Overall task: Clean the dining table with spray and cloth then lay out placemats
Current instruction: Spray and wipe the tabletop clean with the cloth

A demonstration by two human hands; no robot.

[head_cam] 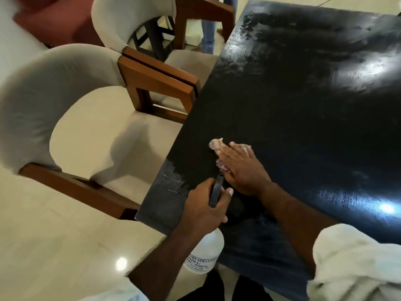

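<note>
Pale cloth [216, 144] mostly hidden under flat right hand [240, 168], left hand [206, 205] gripping spray bottle [205, 255], label blurred

The single head-worn wide-angle camera sits above and behind the left hand [201, 206] gripping the clear plastic spray bottle [204, 253], close in. It faces forward and down; the glossy black rectangular table [303, 109] extends ahead and right of the grip.

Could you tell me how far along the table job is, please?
Done: wet wipe smears cover the far part of the table. In hand: the right hand presses the cloth flat near the edge; the left hand grips the spray bottle. Left: no placemats in view yet.
</note>
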